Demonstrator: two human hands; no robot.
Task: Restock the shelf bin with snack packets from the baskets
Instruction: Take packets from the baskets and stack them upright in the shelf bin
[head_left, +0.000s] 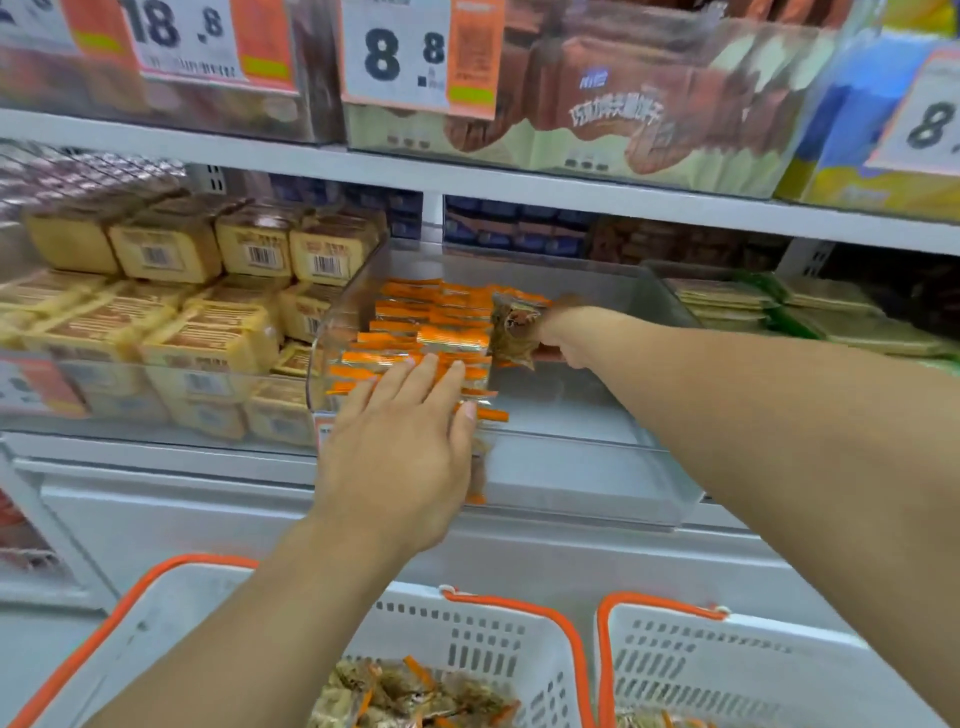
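Note:
A clear plastic shelf bin (582, 467) stands on the middle shelf, its left half filled with rows of orange-edged snack packets (426, 322). My left hand (400, 441) lies flat with straight fingers against the front rows of packets. Deeper in the bin, my right hand (563, 332) grips a brownish snack packet (514, 330) upright beside the back rows. Below, a white basket with orange handles (467, 649) holds more packets (415, 696). A second white basket (727, 675) stands to its right with a few packets showing at the bottom edge.
Yellow boxed snacks (171, 312) fill the bin to the left. Flat green and yellow packs (779, 312) lie to the right. The shelf above carries brown biscuit packs (623, 104) and price tags (400, 52). The right half of the clear bin holds no packets.

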